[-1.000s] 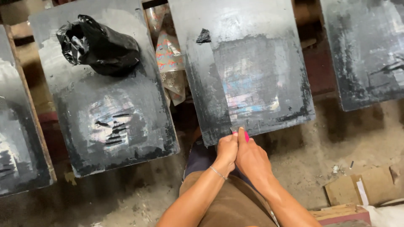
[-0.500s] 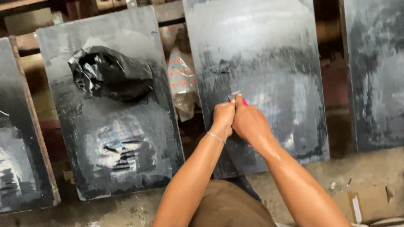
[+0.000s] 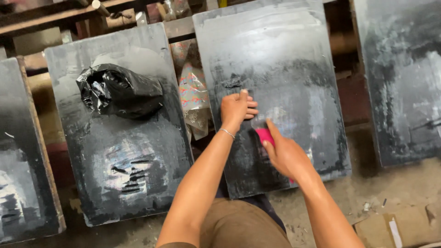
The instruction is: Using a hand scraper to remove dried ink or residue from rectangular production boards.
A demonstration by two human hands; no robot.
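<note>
- The left hand (image 3: 236, 108), joined to the other a moment ago, is now lying apart, fingers loosely curled, pressing on the dark board (image 3: 275, 59).
- The right hand (image 3: 285, 154) is gripping a pink tool (image 3: 265, 136) against that board's middle, having moved up from its lower edge.
- A black bag (image 3: 119, 89) is resting on the neighbouring board (image 3: 133, 183), as before.

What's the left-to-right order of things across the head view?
Dark board at the left edge → board carrying a black plastic bag → patterned wrapper in the gap → left hand → right hand with a pink tool → far-right board.
</note>
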